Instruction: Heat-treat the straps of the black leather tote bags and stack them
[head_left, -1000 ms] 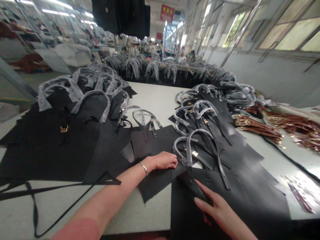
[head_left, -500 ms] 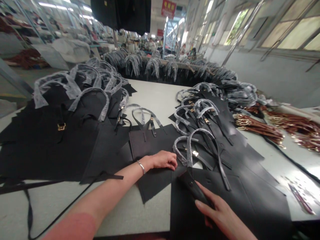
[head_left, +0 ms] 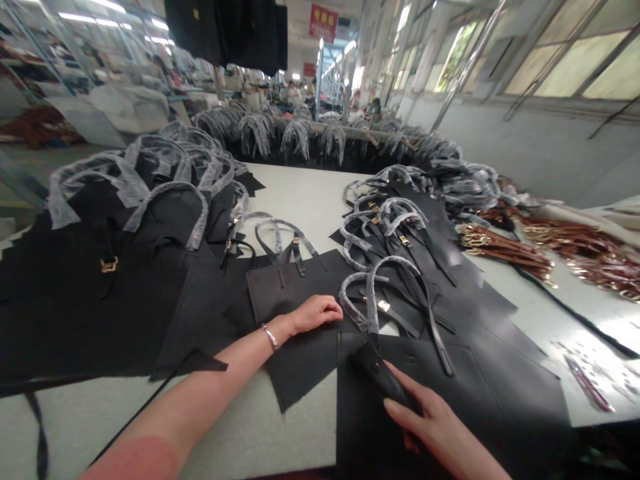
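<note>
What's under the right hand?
The right hand lies on a narrow black leather strip, and the strip lies on a flat black leather panel. The hand hides part of the strip, and the panel hides whatever is beneath it.

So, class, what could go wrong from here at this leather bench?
The bracelet on the left hand could scuff the black leather panel beneath it. The right hand, on the strap, might drag the wrapped handle beside it out of place. The large panel seems to overhang the table edge, so it may slip.
</note>
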{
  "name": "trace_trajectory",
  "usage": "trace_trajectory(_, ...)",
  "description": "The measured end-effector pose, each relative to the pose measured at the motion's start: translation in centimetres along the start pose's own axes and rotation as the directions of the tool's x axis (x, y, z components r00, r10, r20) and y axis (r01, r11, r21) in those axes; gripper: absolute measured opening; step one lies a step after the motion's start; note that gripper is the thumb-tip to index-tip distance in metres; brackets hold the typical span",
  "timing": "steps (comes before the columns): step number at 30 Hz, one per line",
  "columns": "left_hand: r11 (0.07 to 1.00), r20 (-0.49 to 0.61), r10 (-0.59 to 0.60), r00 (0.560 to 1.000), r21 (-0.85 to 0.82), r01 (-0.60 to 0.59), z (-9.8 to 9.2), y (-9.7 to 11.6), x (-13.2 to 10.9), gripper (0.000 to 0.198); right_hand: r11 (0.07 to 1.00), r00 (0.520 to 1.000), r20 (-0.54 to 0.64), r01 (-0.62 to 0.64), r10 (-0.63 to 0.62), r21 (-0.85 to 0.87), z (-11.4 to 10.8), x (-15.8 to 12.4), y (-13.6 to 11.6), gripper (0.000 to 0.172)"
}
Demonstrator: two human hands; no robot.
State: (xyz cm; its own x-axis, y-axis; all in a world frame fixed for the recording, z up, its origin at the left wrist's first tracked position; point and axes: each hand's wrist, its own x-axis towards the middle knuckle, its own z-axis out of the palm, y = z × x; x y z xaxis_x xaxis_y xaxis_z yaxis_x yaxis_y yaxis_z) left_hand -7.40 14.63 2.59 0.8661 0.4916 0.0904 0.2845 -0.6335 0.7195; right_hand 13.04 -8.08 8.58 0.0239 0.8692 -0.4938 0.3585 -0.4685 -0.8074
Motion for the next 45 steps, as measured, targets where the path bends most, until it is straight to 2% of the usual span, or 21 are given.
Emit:
trace_trajectory(4, 0.996, 0.126, 0.085, 0.988, -0.014, -0.084, 0.2, 0.7, -0.3, 0.010, 1.000, 1.000, 0.012, -0.007, 0.007, 0.017, 0.0, 0.1, 0.0, 0.071)
trace_trajectory(7, 0.998, 0.123, 0.065, 0.990, -0.003, -0.065, 0.6, 0.7, 0.1, 0.009, 1.000, 1.000, 0.003, -0.007, 0.007, 0.025, 0.0, 0.0, 0.0, 0.071)
trace_trajectory(9, 1.000, 0.065, 0.012, 0.998, -0.001, -0.012, 0.7, 0.5, 0.6, 0.012, 1.000, 1.000, 0.002, -0.009, 0.009, 0.021, 0.0, 0.0, 0.0, 0.070)
trace_trajectory(11, 0.997, -0.049, -0.074, 0.996, -0.001, 0.074, 0.6, 0.2, 0.8, 0.018, 1.000, 1.000, 0.002, -0.012, 0.012, 0.020, 0.0, -0.1, -0.1, 0.070)
trace_trajectory(13, 0.986, -0.182, -0.167, 0.969, -0.007, 0.168, 0.6, 0.5, 0.4, 0.032, 1.000, 1.000, 0.001, -0.010, 0.010, 0.017, 0.0, -0.2, -0.2, 0.069)
trace_trajectory(15, 0.974, -0.258, -0.223, 0.940, -0.018, 0.226, 1.0, 1.3, -0.8, 0.036, 1.000, 1.000, -0.002, -0.008, 0.008, 0.007, -0.1, -0.2, -0.4, 0.068)
trace_trajectory(17, 0.986, -0.220, -0.163, 0.962, -0.001, 0.167, 2.1, 2.7, -2.6, 0.028, 1.000, 1.000, 0.003, -0.007, 0.007, -0.004, -0.4, -0.1, -0.8, 0.067)
trace_trajectory(19, 0.997, -0.129, -0.012, 0.992, 0.075, 0.022, 3.7, 4.0, -4.7, 0.021, 1.000, 1.000, 0.028, -0.010, 0.011, -0.015, -0.7, 0.1, -1.5, 0.066)
trace_trajectory(21, 0.976, -0.084, 0.098, 0.992, 0.201, -0.079, 5.3, 4.9, -6.3, 0.019, 1.000, 0.997, 0.076, -0.017, 0.019, -0.025, -1.0, 0.5, -2.4, 0.065)
trace_trajectory(22, 0.961, -0.085, 0.118, 0.989, 0.260, -0.093, 6.0, 5.1, -6.8, 0.019, 0.999, 0.994, 0.103, -0.022, 0.025, -0.029, -1.1, 0.9, -3.0, 0.063)
trace_trajectory(26, 0.931, -0.101, 0.137, 0.985, 0.353, -0.093, 7.5, 4.5, -7.2, 0.022, 0.999, 0.984, 0.170, -0.044, 0.048, -0.029, -0.4, 3.3, -5.3, 0.056)
trace_trajectory(30, 0.925, -0.110, 0.149, 0.983, 0.368, -0.099, 7.5, 4.1, -6.9, 0.022, 1.000, 0.983, 0.185, 0.006, 0.000, -0.028, 0.6, 5.6, -6.8, 0.052)
trace_trajectory(33, 0.919, -0.114, 0.124, 0.986, 0.388, -0.071, 7.1, 4.6, -7.1, 0.021, 0.998, 0.983, 0.184, -0.001, 0.011, -0.055, 0.5, 5.5, -6.9, 0.053)
trace_trajectory(37, 0.909, -0.102, 0.096, 0.990, 0.415, -0.046, 6.8, 5.5, -7.3, 0.020, 0.995, 0.976, 0.197, -0.087, 0.095, -0.049, 0.0, 4.4, -6.4, 0.058)
trace_trajectory(39, 0.907, -0.110, 0.082, 0.991, 0.420, -0.029, 6.8, 5.8, -7.3, 0.018, 0.996, 0.987, 0.143, -0.067, 0.074, -0.054, 0.1, 4.4, -6.3, 0.060)
trace_trajectory(41, 0.912, -0.124, 0.057, 0.991, 0.409, -0.001, 6.8, 6.1, -7.2, 0.016, 0.994, 1.000, 0.018, 0.017, -0.016, -0.105, 0.3, 4.8, -6.2, 0.063)
trace_trajectory(43, 0.932, -0.139, 0.026, 0.990, 0.363, 0.026, 6.7, 6.4, -7.2, 0.015, 0.984, 0.990, -0.096, 0.093, -0.108, -0.149, 0.1, 5.0, -6.0, 0.068)
trace_trajectory(45, 0.957, -0.152, -0.023, 0.988, 0.281, 0.065, 6.1, 6.6, -7.2, 0.013, 0.984, 0.981, -0.137, 0.119, -0.137, -0.129, -0.7, 4.7, -5.4, 0.075)
